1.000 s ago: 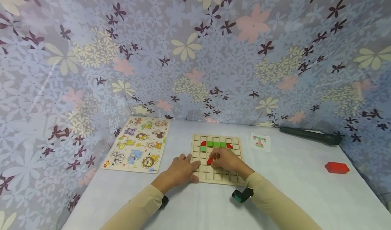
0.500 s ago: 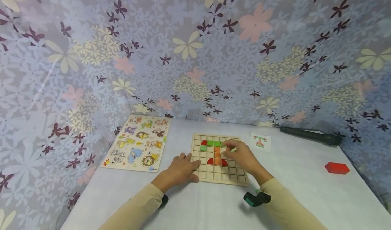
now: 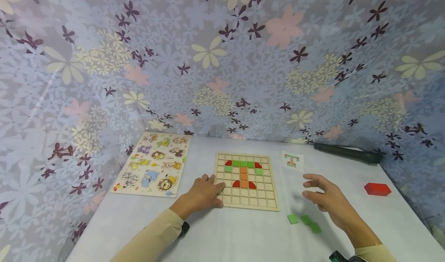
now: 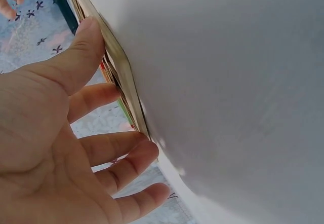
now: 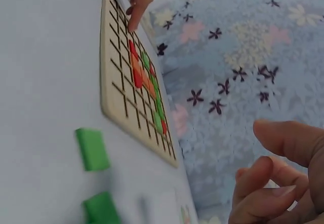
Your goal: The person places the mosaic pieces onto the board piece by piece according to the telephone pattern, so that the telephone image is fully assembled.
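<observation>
A wooden grid board [image 3: 257,196] lies mid-table with red, green and orange tiles set in its cells. Its pattern has a row of green tiles [image 3: 243,164] between two red quarter-round tiles, an orange column [image 3: 244,176] and two red pieces at the foot. My left hand [image 3: 201,192] rests on the board's left edge, fingers spread; in the left wrist view the thumb and fingertips touch the rim [image 4: 121,62]. My right hand [image 3: 326,198] hovers right of the board with nothing in it, fingers loosely bent. Below it lie loose green tiles [image 3: 292,218].
A pattern card [image 3: 292,161] lies right of the board. Further right are a black rod-like object [image 3: 347,153] and a red block [image 3: 377,189]. An animal puzzle board [image 3: 151,165] lies to the left. A flowered curtain [image 3: 222,80] hangs behind the table.
My right hand has gone from the board out to the right, uncovering the tile pattern and the loose green tiles. My left hand has stayed at the board's left edge.
</observation>
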`<state>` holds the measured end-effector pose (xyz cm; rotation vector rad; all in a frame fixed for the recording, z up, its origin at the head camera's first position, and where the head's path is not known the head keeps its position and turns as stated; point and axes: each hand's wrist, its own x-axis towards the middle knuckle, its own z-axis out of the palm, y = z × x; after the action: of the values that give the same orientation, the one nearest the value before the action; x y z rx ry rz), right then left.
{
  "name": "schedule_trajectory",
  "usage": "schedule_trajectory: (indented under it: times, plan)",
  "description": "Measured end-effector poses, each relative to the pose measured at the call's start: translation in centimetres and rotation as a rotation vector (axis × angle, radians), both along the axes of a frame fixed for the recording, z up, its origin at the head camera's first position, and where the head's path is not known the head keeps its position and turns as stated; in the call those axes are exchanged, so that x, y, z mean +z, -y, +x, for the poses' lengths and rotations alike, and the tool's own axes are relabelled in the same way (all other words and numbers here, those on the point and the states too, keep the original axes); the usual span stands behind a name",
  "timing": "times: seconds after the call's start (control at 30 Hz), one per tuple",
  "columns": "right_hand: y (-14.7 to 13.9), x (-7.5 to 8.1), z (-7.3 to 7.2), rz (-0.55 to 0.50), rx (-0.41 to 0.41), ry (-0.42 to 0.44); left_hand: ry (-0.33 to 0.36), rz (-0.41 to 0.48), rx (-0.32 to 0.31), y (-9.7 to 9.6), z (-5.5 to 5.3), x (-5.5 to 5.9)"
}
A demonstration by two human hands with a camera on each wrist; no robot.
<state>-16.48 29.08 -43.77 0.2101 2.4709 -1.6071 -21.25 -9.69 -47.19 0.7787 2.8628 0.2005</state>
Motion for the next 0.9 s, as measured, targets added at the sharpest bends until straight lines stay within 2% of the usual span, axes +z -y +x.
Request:
schedule_trajectory:
  times: [0.2,0.4,0.57,0.77,0.9]
  plan:
    - [-0.5,-1.9,1.2,-0.004,0.008,0.09,-0.001,0.004,0.0,0.1,-0.2,-0.2]
    - [0.7,-4.2,1.9,0.06,0.155,0.083,0.013,0.012,-0.003,0.1,0.0,-0.2]
    - [1.8,-5.0,2.2,0.176,0.219,0.061,0.018,0.02,-0.001,0.0,0.1,-0.5]
    - [3.1,-5.0,2.1,0.409,0.203,0.033,0.014,0.016,0.008,0.0,0.1,-0.5]
    - [3.4,-4.9,2.2,0.466,0.194,0.017,0.008,0.009,0.005,0.1,0.1,-0.5]
